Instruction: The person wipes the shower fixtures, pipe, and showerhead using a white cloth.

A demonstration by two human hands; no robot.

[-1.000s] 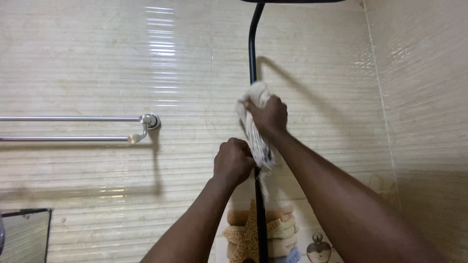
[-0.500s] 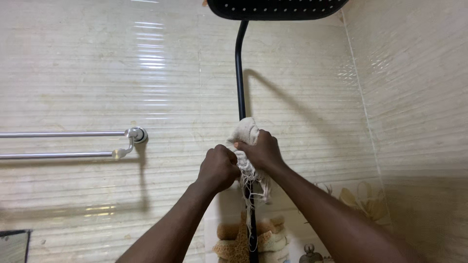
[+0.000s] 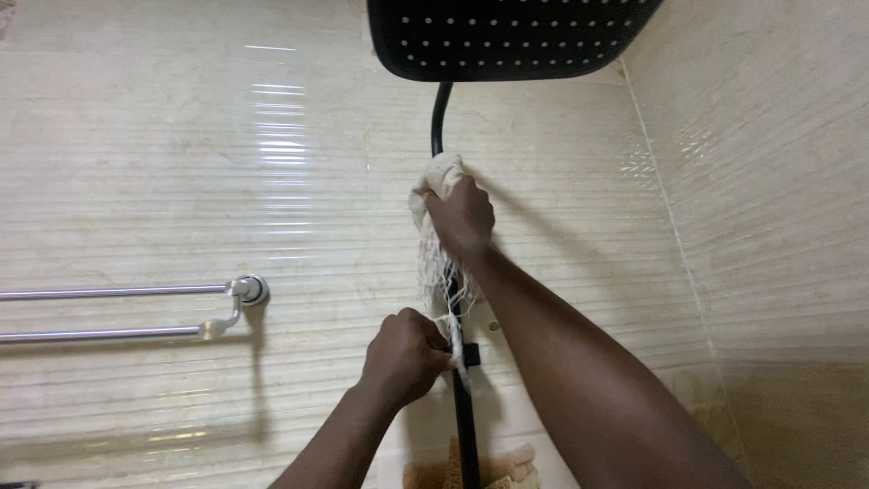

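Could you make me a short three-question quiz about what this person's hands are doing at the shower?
1. True or false: the right hand presses a pale cloth against the black shower pipe.
2. What does the left hand grip? A) the towel rail B) the cloth's frayed lower end C) the shower head
3. Which hand is higher on the pipe?

Key: 1 true; 2 B; 3 the right hand.

This was a bathroom in a home, in the shower corner. A black square shower head [image 3: 511, 36] hung above on a black pipe [image 3: 441, 122], the walls [image 3: 181, 163] were covered with glossy cream tiles, and a chrome double towel rail [image 3: 127, 312] was fixed beside.
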